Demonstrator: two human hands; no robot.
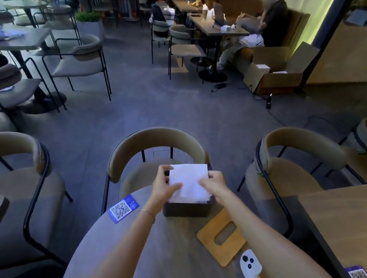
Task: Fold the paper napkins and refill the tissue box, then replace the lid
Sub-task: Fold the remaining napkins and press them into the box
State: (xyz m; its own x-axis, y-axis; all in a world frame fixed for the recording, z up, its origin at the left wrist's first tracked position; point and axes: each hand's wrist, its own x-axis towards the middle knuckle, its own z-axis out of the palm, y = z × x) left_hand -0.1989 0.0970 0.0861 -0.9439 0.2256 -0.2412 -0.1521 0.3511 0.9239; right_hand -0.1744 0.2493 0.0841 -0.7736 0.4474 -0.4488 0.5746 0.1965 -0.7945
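At frame centre, left hand (162, 186) and right hand (213, 182) are each pinching the napkin stack (190, 181) in a closed grip, over the dark tissue box (186, 208). Risk: edges are overhanging and may crumple. Wooden lid (220, 236) is lying on the counter (149, 264), lower right.

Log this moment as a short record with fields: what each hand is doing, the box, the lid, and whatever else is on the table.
left hand: grips napkin stack's left edge
right hand: grips stack's right edge
napkins: white stack, partly inside box
tissue box: dark, open, on round table
lid: wooden, slotted, off, flat beside box
other: QR card, white handheld device
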